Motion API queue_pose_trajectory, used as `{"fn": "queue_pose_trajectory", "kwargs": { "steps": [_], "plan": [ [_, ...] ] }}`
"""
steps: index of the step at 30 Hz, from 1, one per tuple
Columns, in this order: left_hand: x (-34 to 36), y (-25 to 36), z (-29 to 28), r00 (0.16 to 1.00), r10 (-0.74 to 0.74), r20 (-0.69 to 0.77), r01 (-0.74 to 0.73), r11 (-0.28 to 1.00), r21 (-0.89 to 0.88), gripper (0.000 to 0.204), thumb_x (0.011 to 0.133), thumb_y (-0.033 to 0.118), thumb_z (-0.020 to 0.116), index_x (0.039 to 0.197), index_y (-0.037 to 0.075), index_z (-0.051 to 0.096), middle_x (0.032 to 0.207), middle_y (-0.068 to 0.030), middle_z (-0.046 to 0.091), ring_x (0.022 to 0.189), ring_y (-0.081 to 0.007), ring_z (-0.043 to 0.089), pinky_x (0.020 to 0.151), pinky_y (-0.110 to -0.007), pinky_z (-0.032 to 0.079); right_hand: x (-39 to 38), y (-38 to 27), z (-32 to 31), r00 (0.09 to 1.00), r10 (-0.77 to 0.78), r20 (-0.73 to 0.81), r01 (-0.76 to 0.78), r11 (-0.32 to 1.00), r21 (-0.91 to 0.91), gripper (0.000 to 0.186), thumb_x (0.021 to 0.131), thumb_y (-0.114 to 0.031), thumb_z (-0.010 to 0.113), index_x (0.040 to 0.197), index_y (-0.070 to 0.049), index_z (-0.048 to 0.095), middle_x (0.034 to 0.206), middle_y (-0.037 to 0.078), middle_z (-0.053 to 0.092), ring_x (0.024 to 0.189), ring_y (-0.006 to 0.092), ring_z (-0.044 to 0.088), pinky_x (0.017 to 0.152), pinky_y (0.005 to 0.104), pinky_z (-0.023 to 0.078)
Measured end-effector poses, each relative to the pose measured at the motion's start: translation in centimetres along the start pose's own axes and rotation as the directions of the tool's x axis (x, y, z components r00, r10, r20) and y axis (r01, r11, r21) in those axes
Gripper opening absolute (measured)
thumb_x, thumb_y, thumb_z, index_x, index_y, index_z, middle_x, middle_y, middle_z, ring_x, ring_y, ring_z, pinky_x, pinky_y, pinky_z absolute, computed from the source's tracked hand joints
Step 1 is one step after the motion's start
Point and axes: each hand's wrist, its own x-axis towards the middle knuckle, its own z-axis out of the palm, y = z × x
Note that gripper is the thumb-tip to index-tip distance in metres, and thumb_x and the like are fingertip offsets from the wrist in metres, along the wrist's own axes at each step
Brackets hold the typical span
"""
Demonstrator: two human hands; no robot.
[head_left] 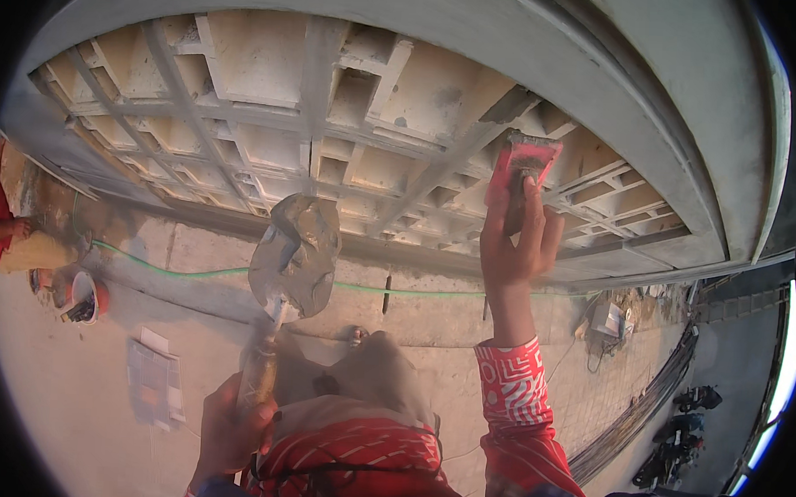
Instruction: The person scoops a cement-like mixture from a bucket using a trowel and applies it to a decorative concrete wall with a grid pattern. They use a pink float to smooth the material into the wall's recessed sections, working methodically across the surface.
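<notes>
My left hand is closed around the wooden handle of a trowel. Wet grey mortar covers most of its blade, which is held up level with the wall's lower part. Further right, my right hand is raised with its fingers around a red, flat-edged scraper-like tool smeared with grey mortar. That tool is at the right part of a cream and grey lattice panel of recessed squares and strips; whether it touches the strips I cannot tell. Some strips are coated darker grey.
A curved grey moulding frames the panel. A green hose runs along the wall's foot. At left are another person's hand, a bucket and flattened cardboard. Long rods and motorcycles are at right.
</notes>
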Motion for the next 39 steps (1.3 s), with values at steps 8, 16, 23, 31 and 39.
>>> {"fn": "queue_pose_trajectory", "kwargs": {
  "steps": [8,16,23,31,39],
  "plan": [
    [0.0,-2.8,-1.3,0.992,-0.046,-0.114,0.054,0.996,0.064,0.045,0.081,0.021,0.077,0.116,0.0,0.059,0.083,-0.0069,0.059,0.044,-0.014,0.052,0.036,-0.029,0.041,0.6,-3.2,4.2,0.943,0.277,-0.186,-0.272,0.961,0.052,0.04,0.084,-0.005,0.075,0.123,-0.003,0.07,0.076,0.004,0.059,0.067,0.0128,0.051,0.053,0.026,0.043],
    [-0.7,-2.4,-3.2,0.992,-0.046,-0.115,0.056,0.995,0.086,0.038,0.081,0.018,0.074,0.111,0.0,0.059,0.083,-0.0071,0.06,0.043,-0.0141,0.052,0.037,-0.03,0.042,2.0,-3.6,5.0,0.942,0.275,-0.194,-0.283,0.959,-0.015,0.037,0.085,-0.01,0.074,0.121,-0.006,0.071,0.076,0.004,0.055,0.065,0.0147,0.052,0.056,0.0296,0.046],
    [-0.9,-1.8,-4.4,0.997,-0.016,-0.073,0.025,0.992,0.125,0.028,0.084,0.014,0.069,0.105,0.001,0.057,0.08,-0.007,0.06,0.045,-0.0142,0.053,0.038,-0.03,0.043,2.9,-3.9,5.6,0.94,0.29,-0.18,-0.304,0.951,-0.054,0.037,0.086,-0.013,0.073,0.122,-0.007,0.07,0.077,0.006,0.054,0.069,0.0192,0.056,0.062,0.0331,0.049],
    [-0.7,-0.7,-5.4,0.998,-0.056,-0.015,0.058,0.987,0.147,0.036,0.083,0.018,0.072,0.109,0.0,0.057,0.084,-0.0075,0.06,0.048,-0.0149,0.055,0.039,-0.03,0.044,1.8,-5.4,3.6,0.929,0.364,0.059,-0.346,0.916,-0.201,0.036,0.089,-0.016,0.07,0.124,-0.009,0.07,0.09,0.01,0.057,0.073,0.0245,0.059,0.065,0.0381,0.051],
    [-0.6,1.1,-6.3,0.995,-0.096,-0.03,0.1,0.982,0.162,0.038,0.083,0.019,0.074,0.11,0.0,0.056,0.087,-0.0082,0.06,0.048,-0.0154,0.055,0.04,-0.031,0.046,3.6,-6.5,0.3,0.935,0.343,0.09,-0.303,0.905,-0.299,0.032,0.094,-0.019,0.064,0.124,-0.011,0.069,0.093,0.012,0.057,0.076,0.0255,0.062,0.062,0.0387,0.051]
  ]
}}
